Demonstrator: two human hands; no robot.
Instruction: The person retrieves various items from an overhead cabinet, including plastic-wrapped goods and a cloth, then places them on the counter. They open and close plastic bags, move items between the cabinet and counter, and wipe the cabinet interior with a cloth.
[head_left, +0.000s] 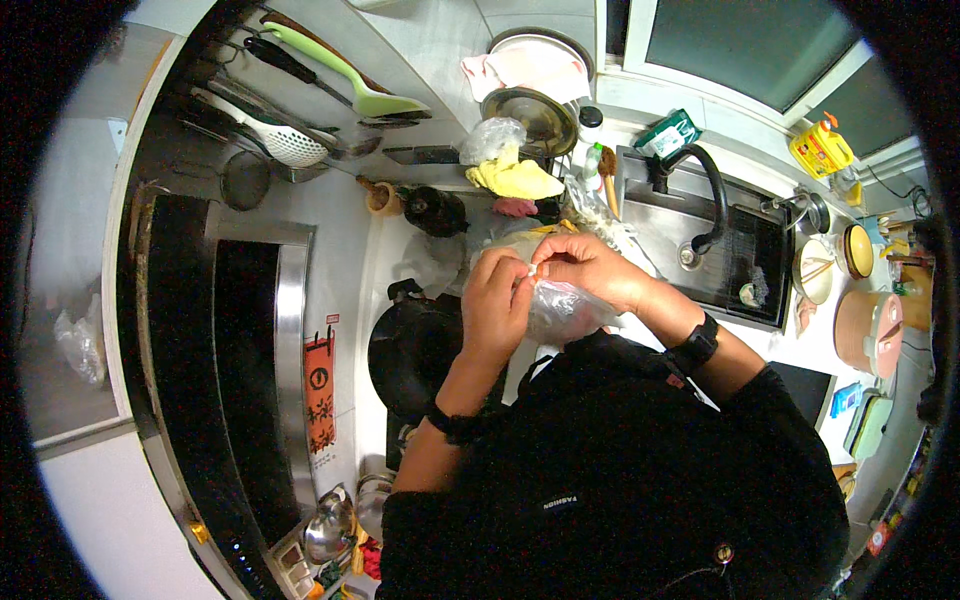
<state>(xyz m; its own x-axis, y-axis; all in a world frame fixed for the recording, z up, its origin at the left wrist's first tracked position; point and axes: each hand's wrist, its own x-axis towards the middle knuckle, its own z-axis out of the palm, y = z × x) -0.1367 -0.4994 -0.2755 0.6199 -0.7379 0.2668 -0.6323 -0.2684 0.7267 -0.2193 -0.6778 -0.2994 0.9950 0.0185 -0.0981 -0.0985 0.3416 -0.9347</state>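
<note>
My left hand and my right hand meet in front of my chest. Their fingertips pinch a small whitish piece that looks like the gathered neck of a clear plastic bag. The bag's body hangs below the fingers, partly covered by the right hand. Whether the neck is knotted I cannot tell. Just left of my left hand, a black wok sits on the stove.
To the right lies a sink with a black faucet. A yellow cloth and a glass lid are behind the hands. A range hood juts out at left. Bowls stand beyond the sink.
</note>
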